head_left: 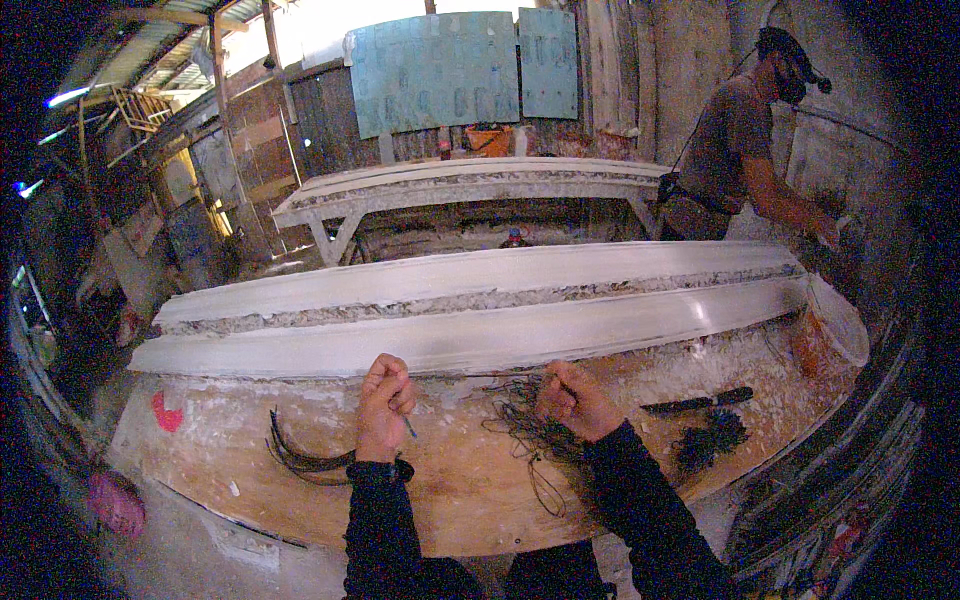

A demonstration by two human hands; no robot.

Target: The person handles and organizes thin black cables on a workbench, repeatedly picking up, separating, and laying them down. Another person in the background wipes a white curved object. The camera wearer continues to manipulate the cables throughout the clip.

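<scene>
My left hand (385, 405) is closed in a pinch near the front edge of a long white moulded strip (430, 340). My right hand (580, 402) is also closed, its thumb and fingers pressed together. A thin dark cord (475, 375) appears to stretch between the two hands. Below the left fingers a small blue-green end (410, 427) sticks out; what it belongs to is unclear. Beside and under my right hand lies a loose tangle of dark cord (520, 420). Left of my left wrist rests a curved bundle of dark strands (300, 460).
On the wooden board (450, 500) to the right lie a black knife (700, 402) and a dark fibrous clump (710, 442). A red-pink scrap (167, 412) is at left. A whitish bucket (840, 320) stands at right. Behind are a second bench (370, 205) and another person (735, 150).
</scene>
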